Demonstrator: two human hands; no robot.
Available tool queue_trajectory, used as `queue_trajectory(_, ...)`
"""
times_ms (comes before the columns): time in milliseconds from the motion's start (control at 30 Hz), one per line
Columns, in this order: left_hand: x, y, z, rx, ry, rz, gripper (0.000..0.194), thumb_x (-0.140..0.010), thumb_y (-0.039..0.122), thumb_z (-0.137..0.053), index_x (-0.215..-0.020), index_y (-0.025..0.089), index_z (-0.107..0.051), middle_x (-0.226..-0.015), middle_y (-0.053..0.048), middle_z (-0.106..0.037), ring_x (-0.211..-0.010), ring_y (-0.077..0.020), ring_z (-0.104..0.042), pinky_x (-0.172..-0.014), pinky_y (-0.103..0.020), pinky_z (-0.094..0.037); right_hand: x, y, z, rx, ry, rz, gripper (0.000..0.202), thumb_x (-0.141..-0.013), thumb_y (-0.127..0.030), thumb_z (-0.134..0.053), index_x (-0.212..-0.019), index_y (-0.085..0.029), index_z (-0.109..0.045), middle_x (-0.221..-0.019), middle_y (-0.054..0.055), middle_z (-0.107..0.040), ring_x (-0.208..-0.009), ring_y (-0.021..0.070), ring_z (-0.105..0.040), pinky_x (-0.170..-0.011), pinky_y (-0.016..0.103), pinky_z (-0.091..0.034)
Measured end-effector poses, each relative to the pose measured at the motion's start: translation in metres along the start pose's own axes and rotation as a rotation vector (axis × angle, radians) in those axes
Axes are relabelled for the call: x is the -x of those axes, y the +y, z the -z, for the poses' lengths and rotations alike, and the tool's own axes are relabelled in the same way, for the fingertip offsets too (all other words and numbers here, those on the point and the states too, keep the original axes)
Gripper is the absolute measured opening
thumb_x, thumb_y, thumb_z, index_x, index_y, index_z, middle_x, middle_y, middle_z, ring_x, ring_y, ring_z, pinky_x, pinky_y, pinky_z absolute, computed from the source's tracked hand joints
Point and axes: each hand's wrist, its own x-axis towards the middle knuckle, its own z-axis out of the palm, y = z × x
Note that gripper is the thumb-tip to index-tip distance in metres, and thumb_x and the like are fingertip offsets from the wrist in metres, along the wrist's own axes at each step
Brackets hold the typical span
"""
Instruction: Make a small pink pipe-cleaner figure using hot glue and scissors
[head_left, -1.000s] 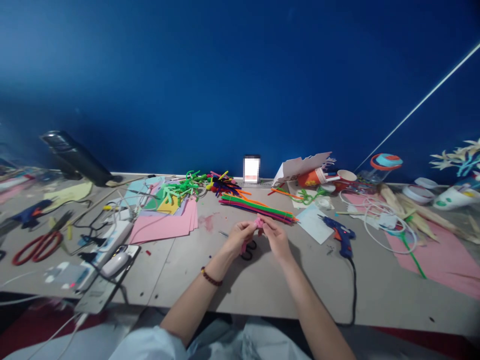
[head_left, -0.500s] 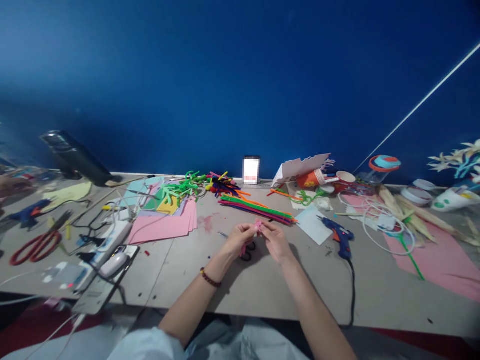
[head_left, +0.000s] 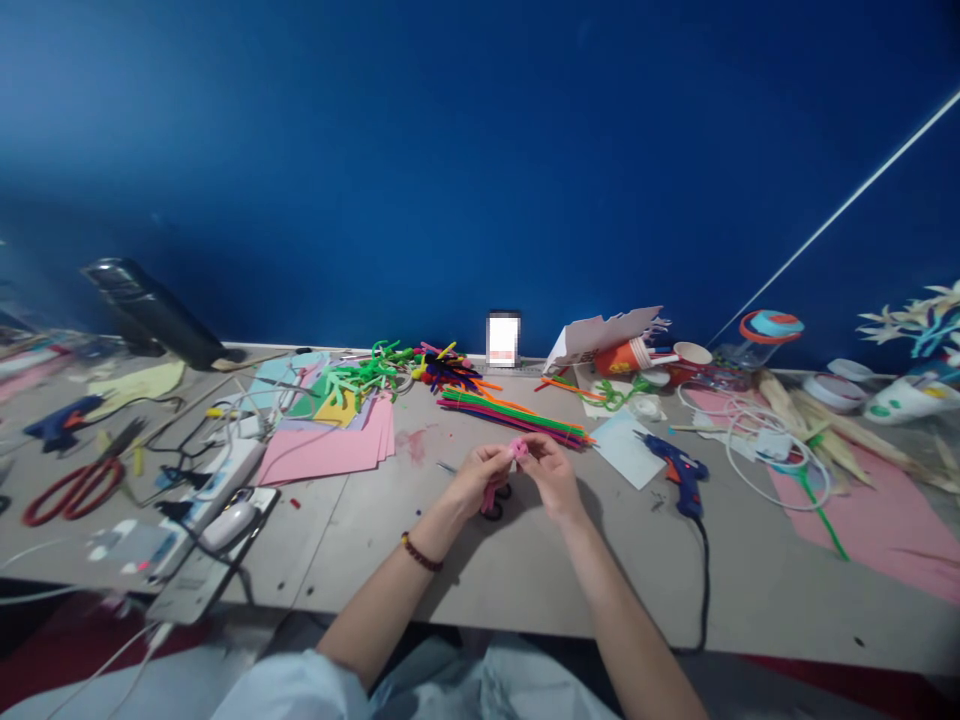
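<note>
Over the front middle of the table, both of my hands meet at the fingertips around a pink pipe cleaner (head_left: pixel 519 449), which looks bent into a small curl. My left hand (head_left: pixel 480 480) pinches it from the left, and a pink length hangs below that palm. On the other side, my right hand (head_left: pixel 553 478) is closed on the curl with thumb and fingers. Scissors with black handles (head_left: pixel 493 512) lie on the table just under my left hand, partly hidden by it. Beyond my hands is a bundle of coloured pipe cleaners (head_left: pixel 514 418).
A blue glue gun (head_left: pixel 681 472) with its cord lies right of my hands. Pink paper (head_left: pixel 322 450), a power strip (head_left: pixel 217 490), a phone (head_left: pixel 199 580) and red-handled scissors (head_left: pixel 75 490) are at left. A lit phone (head_left: pixel 503 340) stands by the wall.
The pink curl shows a little more above my fingertips, and my right fingers have shifted slightly up. A blurred hand at the far left edge has gone from view.
</note>
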Motion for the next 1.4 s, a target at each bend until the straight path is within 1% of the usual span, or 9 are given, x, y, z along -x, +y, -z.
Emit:
queue_trajectory(167, 0.001, 0.002, -0.001, 0.002, 0.008, -0.030, 0.044, -0.064, 0.051, -0.072, -0.055, 0.014, -0.049, -0.045, 0.009, -0.026, -0.040, -0.0027, -0.018, -0.044, -0.024, -0.008, -0.002, 0.001, 0.003, 0.066, 0.017, -0.033, 0.022, -0.067, -0.035, -0.074, -0.085, -0.022, -0.071, -0.089, 0.003, -0.068, -0.071, 0.0140, -0.059, -0.060, 0.026, -0.047)
queue_trajectory(367, 0.001, 0.005, -0.002, 0.016, -0.005, -0.029, 0.045, -0.065, 0.048, -0.073, -0.052, 0.015, -0.044, -0.045, 0.008, -0.029, -0.040, -0.0030, -0.020, -0.043, -0.024, -0.009, -0.003, 0.004, 0.004, 0.053, 0.015, -0.105, 0.027, -0.066, -0.036, -0.074, -0.089, -0.022, -0.073, -0.088, 0.004, -0.070, -0.067, 0.0130, -0.057, -0.055, 0.024, -0.044)
queue_trajectory(600, 0.002, 0.002, 0.000, -0.001, -0.050, -0.028, 0.043, -0.072, 0.052, -0.065, -0.058, 0.014, -0.052, -0.047, 0.006, -0.036, -0.041, -0.0040, -0.026, -0.042, -0.023, -0.014, -0.002, -0.002, 0.001, -0.089, -0.045, -0.208, 0.030, -0.064, -0.039, -0.076, -0.088, -0.022, -0.072, -0.073, 0.000, -0.067, -0.058, 0.0104, -0.053, -0.052, 0.022, -0.040)
queue_trajectory(733, 0.002, 0.001, -0.001, -0.103, -0.020, -0.033, 0.042, -0.070, 0.054, -0.066, -0.067, 0.013, -0.059, -0.051, 0.004, -0.044, -0.042, -0.0056, -0.032, -0.043, -0.021, -0.025, -0.004, 0.001, 0.002, -0.119, 0.022, -0.200, 0.036, -0.060, -0.042, -0.079, -0.087, -0.021, -0.071, -0.075, 0.001, -0.068, -0.056, 0.0101, -0.051, -0.051, 0.023, -0.040)
queue_trajectory(867, 0.001, -0.002, -0.002, -0.367, 0.129, -0.218, 0.041, -0.065, 0.045, -0.074, -0.091, 0.015, -0.066, -0.077, -0.003, -0.063, -0.060, -0.0112, -0.049, -0.055, -0.022, -0.037, -0.007, 0.004, 0.003, -0.107, 0.096, -0.174, 0.036, -0.061, -0.043, -0.078, -0.088, -0.020, -0.069, -0.077, 0.001, -0.068, -0.056, 0.0099, -0.052, -0.050, 0.022, -0.040)
queue_trajectory(967, 0.001, -0.003, -0.004, -0.518, 0.238, -0.401, 0.028, -0.073, 0.041, -0.068, -0.086, 0.016, -0.069, -0.079, -0.005, -0.063, -0.071, -0.0147, -0.052, -0.067, -0.024, -0.040, -0.007, 0.003, 0.003, -0.117, 0.104, -0.167, 0.034, -0.062, -0.041, -0.077, -0.088, -0.020, -0.070, -0.079, 0.001, -0.068, -0.058, 0.0099, -0.053, -0.051, 0.022, -0.040)
queue_trajectory(1033, 0.003, -0.002, -0.005, -0.562, 0.252, -0.441, 0.025, -0.076, 0.039, -0.065, -0.085, 0.017, -0.071, -0.077, -0.005, -0.064, -0.071, -0.0155, -0.052, -0.069, -0.025, -0.039, -0.006, 0.003, 0.002, -0.129, 0.104, -0.172, 0.034, -0.061, -0.041, -0.078, -0.087, -0.020, -0.070, -0.081, 0.002, -0.069, -0.059, 0.0103, -0.053, -0.052, 0.022, -0.041)
queue_trajectory(1233, 0.006, 0.002, -0.008, -0.513, 0.215, -0.389, 0.026, -0.074, 0.040, -0.066, -0.085, 0.016, -0.073, -0.079, -0.006, -0.067, -0.074, -0.0176, -0.056, -0.072, -0.026, -0.041, -0.006, -0.002, 0.004, -0.087, 0.039, -0.134, 0.031, -0.064, -0.040, -0.076, -0.088, -0.022, -0.071, -0.084, 0.002, -0.068, -0.065, 0.0120, -0.055, -0.058, 0.025, -0.043)
queue_trajectory(1400, 0.002, 0.003, -0.004, -0.419, 0.120, -0.297, 0.031, -0.073, 0.044, -0.067, -0.079, 0.015, -0.073, -0.076, -0.006, -0.069, -0.072, -0.0172, -0.058, -0.068, -0.025, -0.043, -0.006, -0.012, 0.012, -0.003, -0.070, -0.163, 0.030, -0.066, -0.040, -0.075, -0.090, -0.023, -0.069, -0.079, 0.001, -0.067, -0.064, 0.0119, -0.054, -0.058, 0.025, -0.042)
